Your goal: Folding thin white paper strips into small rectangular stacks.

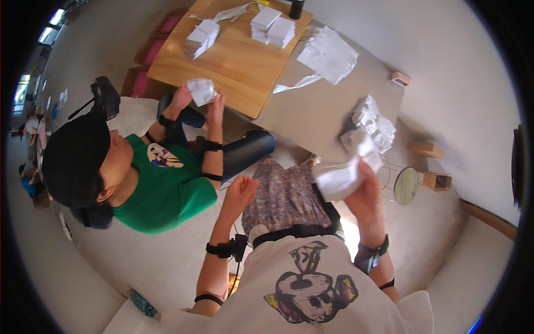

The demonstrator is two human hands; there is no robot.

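Note:
In my right hand [367, 195] is a thin white sheet-like piece [339, 177], folded or crumpled, its fingers and thumb closed on the edge. Whether it is a bag, cloth or paper I cannot tell. My left hand [240, 195] is raised apart from it, fingers curled in, with nothing visible in them. Beyond my right hand a heap of crumpled white pieces [374, 123] lies on the grey table [311, 119]. Farther back on that table is a spread pile of flat white pieces [328, 54] with a white strip [298, 83] trailing from it.
At my left sits a person in a green shirt [167, 195], holding a small white folded piece [202, 92]. The wooden table [233, 67] bears white stacks [203, 39] and a dark cylinder [296, 8]. Pink-filled boxes [136, 82] stand beside it. A round stool [406, 185] is at right.

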